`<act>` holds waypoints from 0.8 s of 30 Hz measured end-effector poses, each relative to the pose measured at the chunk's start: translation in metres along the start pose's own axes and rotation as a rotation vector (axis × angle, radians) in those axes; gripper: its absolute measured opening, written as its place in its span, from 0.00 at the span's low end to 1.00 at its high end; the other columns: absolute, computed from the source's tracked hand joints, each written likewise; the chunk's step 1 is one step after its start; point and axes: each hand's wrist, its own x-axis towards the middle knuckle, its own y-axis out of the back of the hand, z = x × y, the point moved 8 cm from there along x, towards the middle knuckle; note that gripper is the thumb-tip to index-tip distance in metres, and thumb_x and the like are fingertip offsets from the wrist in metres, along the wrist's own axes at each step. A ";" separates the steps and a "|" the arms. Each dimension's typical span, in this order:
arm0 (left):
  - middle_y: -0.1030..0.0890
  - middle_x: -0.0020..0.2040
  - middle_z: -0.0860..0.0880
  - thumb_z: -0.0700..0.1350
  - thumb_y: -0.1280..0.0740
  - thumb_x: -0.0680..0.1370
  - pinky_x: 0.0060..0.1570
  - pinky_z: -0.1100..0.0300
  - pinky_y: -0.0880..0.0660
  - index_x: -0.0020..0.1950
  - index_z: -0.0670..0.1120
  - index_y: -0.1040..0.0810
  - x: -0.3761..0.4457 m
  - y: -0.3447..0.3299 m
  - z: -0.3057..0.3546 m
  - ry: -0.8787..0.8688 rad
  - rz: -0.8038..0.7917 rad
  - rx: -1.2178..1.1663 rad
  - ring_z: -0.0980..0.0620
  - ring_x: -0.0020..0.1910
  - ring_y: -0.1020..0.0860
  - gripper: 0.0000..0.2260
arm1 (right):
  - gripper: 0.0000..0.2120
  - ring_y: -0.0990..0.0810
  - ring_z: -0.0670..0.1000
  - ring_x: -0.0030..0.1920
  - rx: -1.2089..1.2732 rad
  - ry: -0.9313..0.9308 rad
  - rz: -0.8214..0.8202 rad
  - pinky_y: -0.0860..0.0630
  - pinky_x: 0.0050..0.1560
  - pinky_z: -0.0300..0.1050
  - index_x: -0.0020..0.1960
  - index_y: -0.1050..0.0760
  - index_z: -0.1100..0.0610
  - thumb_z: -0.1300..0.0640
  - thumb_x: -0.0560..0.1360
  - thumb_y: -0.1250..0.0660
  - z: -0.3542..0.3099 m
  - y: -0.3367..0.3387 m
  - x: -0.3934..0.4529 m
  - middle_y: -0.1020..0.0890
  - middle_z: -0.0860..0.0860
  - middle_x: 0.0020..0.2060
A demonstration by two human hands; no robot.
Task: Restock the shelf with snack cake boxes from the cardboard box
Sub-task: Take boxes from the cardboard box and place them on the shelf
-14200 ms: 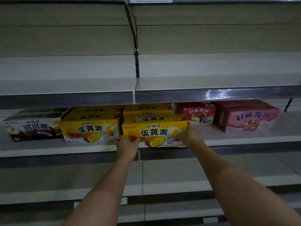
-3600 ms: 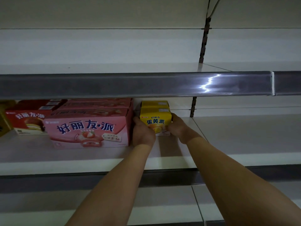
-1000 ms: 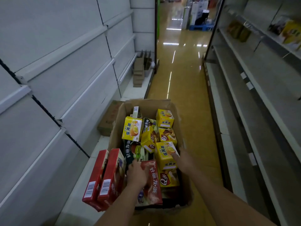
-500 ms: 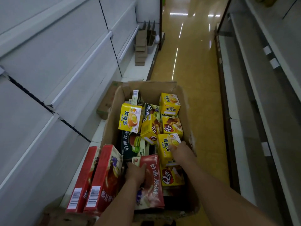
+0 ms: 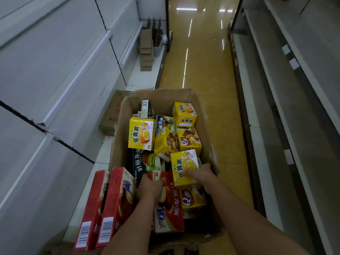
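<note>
An open cardboard box (image 5: pixel 122 126) stands on the aisle floor, holding several snack cake boxes. My left hand (image 5: pixel 150 186) grips the top end of a red snack cake box (image 5: pixel 170 208) lying near the front. My right hand (image 5: pixel 199 174) holds a small yellow snack cake box (image 5: pixel 182 166) at its lower edge, fingers curled round it. More yellow boxes (image 5: pixel 141 133) and a dark green box (image 5: pixel 147 161) lie further back. Two red boxes (image 5: pixel 108 208) stand upright at the box's left front.
White shelving panels (image 5: pixel 55 80) run along the left. Grey shelves (image 5: pixel 294 107) line the right side of the aisle. Folded cardboard pieces (image 5: pixel 146 48) sit on the left base ledge further on. The yellow floor (image 5: pixel 200 61) stretches ahead.
Both hands have closed on boxes: the left has slid up to the red box's top end, and the right now holds the yellow box. The view has tilted slightly down.
</note>
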 end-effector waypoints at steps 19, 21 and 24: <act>0.22 0.59 0.43 0.51 0.39 0.80 0.60 0.42 0.27 0.65 0.44 0.29 -0.066 0.031 0.138 -0.346 -0.172 -0.316 0.42 0.56 0.24 0.17 | 0.30 0.24 0.62 0.63 0.791 0.296 -0.330 0.32 0.66 0.58 0.66 0.24 0.54 0.39 0.69 0.31 -0.066 0.035 -0.129 0.20 0.59 0.60; 0.22 0.58 0.43 0.50 0.39 0.81 0.59 0.41 0.26 0.64 0.43 0.29 -0.073 0.024 0.149 -0.321 -0.213 -0.412 0.41 0.56 0.23 0.15 | 0.30 0.22 0.61 0.60 0.809 0.341 -0.369 0.26 0.60 0.55 0.66 0.25 0.57 0.40 0.70 0.31 -0.073 0.043 -0.145 0.20 0.60 0.60; 0.20 0.57 0.43 0.51 0.35 0.80 0.56 0.41 0.24 0.64 0.44 0.28 -0.090 0.012 0.163 -0.315 -0.329 -0.496 0.41 0.55 0.21 0.16 | 0.23 0.16 0.57 0.48 0.787 0.373 -0.388 0.19 0.44 0.49 0.61 0.23 0.60 0.45 0.74 0.37 -0.076 0.055 -0.167 0.17 0.60 0.53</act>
